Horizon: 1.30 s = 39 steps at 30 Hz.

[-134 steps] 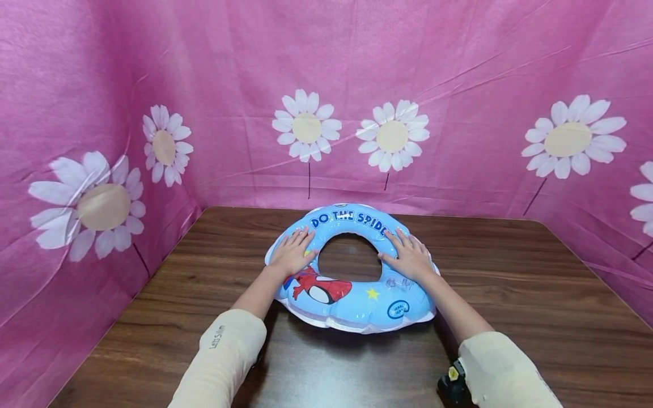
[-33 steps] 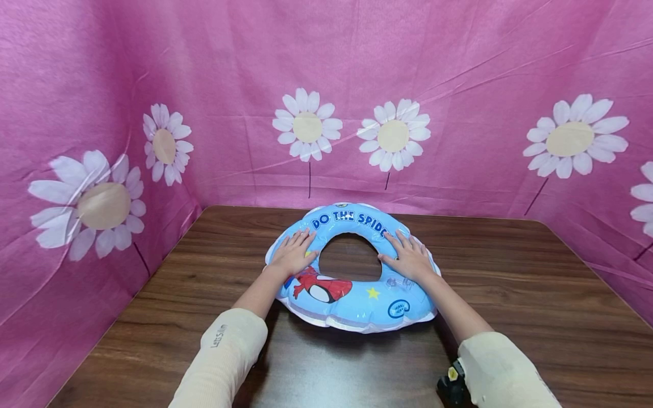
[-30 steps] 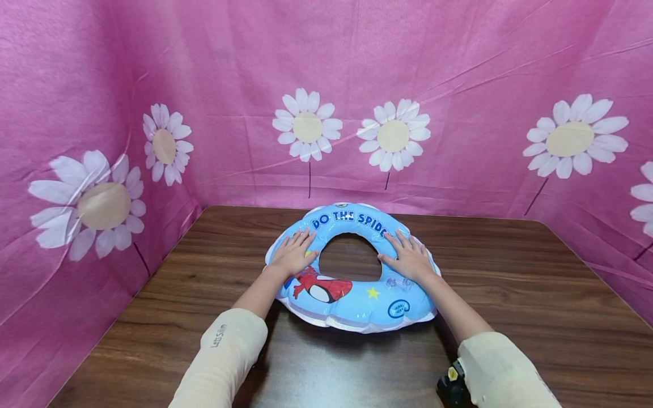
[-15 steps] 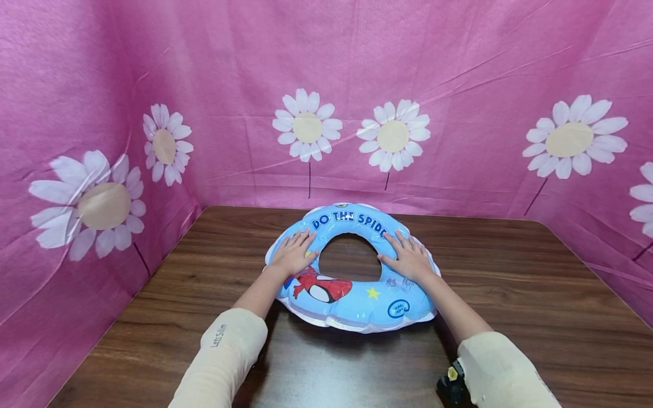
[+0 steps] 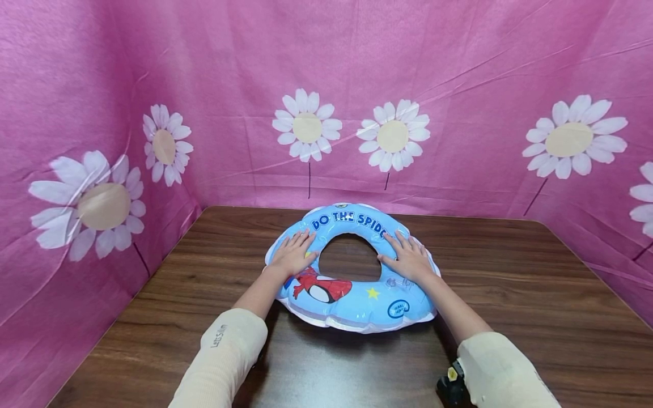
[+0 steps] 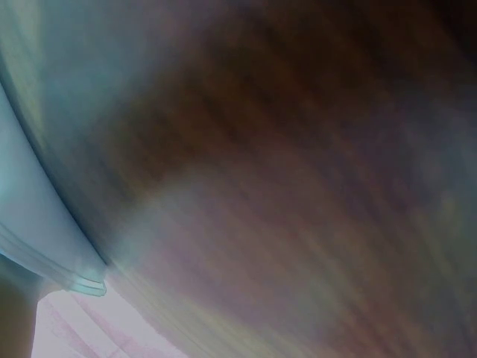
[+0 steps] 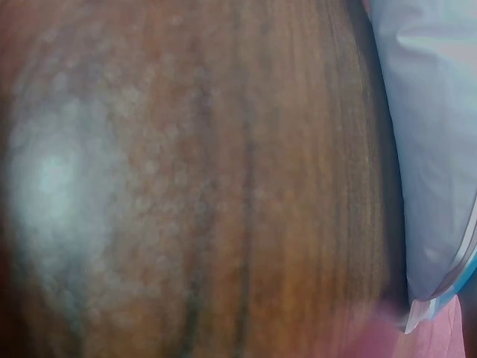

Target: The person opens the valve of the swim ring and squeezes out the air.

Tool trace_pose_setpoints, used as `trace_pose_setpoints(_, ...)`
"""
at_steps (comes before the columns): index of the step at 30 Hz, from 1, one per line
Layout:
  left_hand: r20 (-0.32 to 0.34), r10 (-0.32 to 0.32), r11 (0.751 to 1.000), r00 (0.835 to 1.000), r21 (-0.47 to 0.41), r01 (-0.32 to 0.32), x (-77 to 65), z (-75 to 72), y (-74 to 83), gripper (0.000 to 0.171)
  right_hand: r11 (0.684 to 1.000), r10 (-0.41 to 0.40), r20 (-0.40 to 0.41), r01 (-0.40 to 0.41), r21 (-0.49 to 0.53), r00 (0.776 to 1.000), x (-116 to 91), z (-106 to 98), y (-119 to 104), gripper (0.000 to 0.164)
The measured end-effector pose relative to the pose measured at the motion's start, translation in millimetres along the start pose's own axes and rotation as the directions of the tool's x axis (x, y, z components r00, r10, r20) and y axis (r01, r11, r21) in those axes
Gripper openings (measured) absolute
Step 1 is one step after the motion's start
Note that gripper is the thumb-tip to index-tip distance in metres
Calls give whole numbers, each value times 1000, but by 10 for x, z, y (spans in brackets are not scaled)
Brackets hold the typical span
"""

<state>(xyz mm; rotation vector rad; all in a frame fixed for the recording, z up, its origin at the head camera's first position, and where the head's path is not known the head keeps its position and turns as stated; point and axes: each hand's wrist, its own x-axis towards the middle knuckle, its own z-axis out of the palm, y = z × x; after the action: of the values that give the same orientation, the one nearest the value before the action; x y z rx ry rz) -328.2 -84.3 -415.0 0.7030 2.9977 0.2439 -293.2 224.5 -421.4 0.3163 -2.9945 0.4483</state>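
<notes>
A light blue inflatable swim ring (image 5: 352, 309) lies on the wooden table (image 5: 510, 266), printed with dark blue lettering, a red cartoon figure and a yellow star. My left hand (image 5: 293, 255) rests flat on its left side, fingers straight and pointing away. On the ring's right side lies my right hand (image 5: 410, 260), fingers spread and thumb toward the hole. In the left wrist view the underside of the swim ring (image 6: 45, 209) shows at the left edge. The right wrist view has the pale swim ring (image 7: 436, 149) along its right edge.
A pink cloth (image 5: 347, 56) printed with white daisies hangs behind the table and along both sides. A black wrist camera (image 5: 453, 385) sits under the right sleeve (image 5: 502, 368). The left sleeve (image 5: 224, 351) is cream too.
</notes>
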Motion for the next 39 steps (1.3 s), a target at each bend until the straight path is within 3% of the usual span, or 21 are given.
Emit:
trace_pose_setpoints(7,-4,10,1000,1000,-10,-10,-9,-13,-5,62,1000,-15,-33,16,13,999,-7,17,-10,69)
trace_pose_setpoints(18,-109,107,974,988,-190,-126,-112,-48,-70,61,1000,-14,-90,14,-1,996,-124,-10,5,67)
trace_pose_setpoints(21,-151,94,944,984,-301,-136,-90,-62,-78,58,1000,1,-104,-1,1,995,-176,-59,-14,65)
trace_pose_setpoints(25,-238,21,837,971,-526,-147,-81,-121,-68,52,999,48,-131,-46,15,990,-230,-101,-49,62)
trace_pose_setpoints(27,-300,-3,822,954,-544,-168,-84,-158,-63,49,997,76,-142,-72,27,987,-256,-111,-74,61)
trace_pose_setpoints(28,-329,-3,834,944,-521,-179,-93,-182,-55,47,996,89,-148,-85,34,985,-269,-113,-85,60)
trace_pose_setpoints(31,-376,32,925,926,-340,-170,-133,-255,-6,44,991,134,-160,-127,50,978,-309,-118,-114,59)
trace_pose_setpoints(32,-370,45,949,928,-276,-156,-156,-276,23,45,988,149,-164,-141,58,975,-324,-119,-125,59)
trace_pose_setpoints(35,-284,47,978,958,-184,-103,-266,-316,144,53,979,198,-169,-187,80,965,-370,-117,-148,60)
trace_pose_setpoints(39,-128,-15,982,992,-189,-9,-430,-238,290,68,963,246,-129,-228,141,961,-436,-137,-188,63)
